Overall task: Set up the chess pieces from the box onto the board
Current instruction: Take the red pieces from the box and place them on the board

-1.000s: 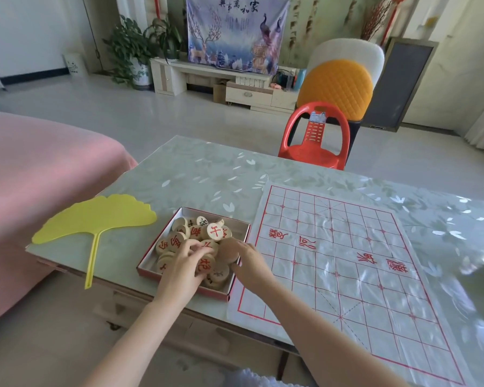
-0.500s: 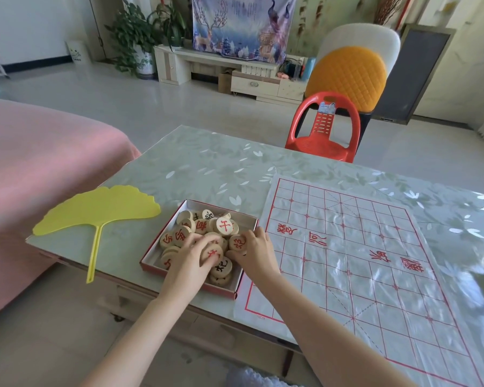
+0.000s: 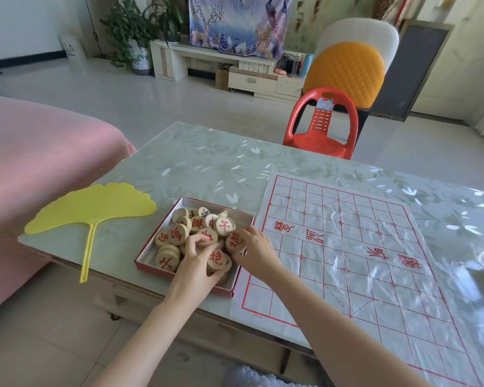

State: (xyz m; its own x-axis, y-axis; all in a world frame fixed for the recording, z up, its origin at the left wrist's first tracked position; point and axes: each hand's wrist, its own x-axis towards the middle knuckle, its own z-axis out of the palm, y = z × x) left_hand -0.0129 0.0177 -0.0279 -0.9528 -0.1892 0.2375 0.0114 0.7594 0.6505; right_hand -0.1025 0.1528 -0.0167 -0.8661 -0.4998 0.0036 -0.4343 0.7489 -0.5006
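The step in hand was the first pick: fetching xiangqi pieces (image 3: 179,233) out of the red-rimmed box (image 3: 148,255), which sat near the front edge of the leaf-patterned table (image 3: 207,160). The wooden discs, most showing red characters, lay heaped inside the box, some stacked and some tilted against each other. The printed plastic board (image 3: 347,269) lay flat just beside the box on its right, and not one piece stood on it, so by my reckoning the set-up had barely begun.

Both hands were in the box. The right hand (image 3: 256,251) had come in over the box's right wall and pinched a red-marked disc (image 3: 234,243) between thumb and fingers at the right side of the heap. The left hand (image 3: 197,268) reached in from the box's near wall with its fingers curled down into the pile. Whether it actually held a disc or was only sorting through them I could not tell, since the palm covered what lay under it.

The next move called for lifting the pinched disc clear of its neighbours without dragging the leaning ones along. It then had to be carried over the box's right wall and set on a line crossing of the board, character up. The sheet looked thin and glossy, so a gentle placement seemed wise.

A yellow ginkgo-leaf fan (image 3: 95,206) lay to the left of the box, and a red plastic chair (image 3: 320,129) stood well beyond it.
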